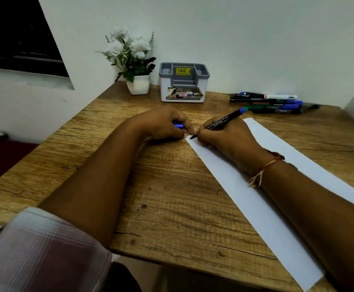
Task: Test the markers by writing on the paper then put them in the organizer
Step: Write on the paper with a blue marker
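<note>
Bench (172, 207): wooden.
Paper (245, 197): white strip, diagonal, under the right forearm.
Organizer (183, 85): back centre, beside a potted plant (138, 84).
Loose markers (273, 102): piled back right.
Right hand (228, 140): grips a marker (222, 121), tip at the paper's far corner.
Left hand (163, 123): curled round a blue cap (178, 125).

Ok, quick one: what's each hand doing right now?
Left hand: curled around a blue cap.
Right hand: gripping the marker, tip at the corner of the paper.
</note>
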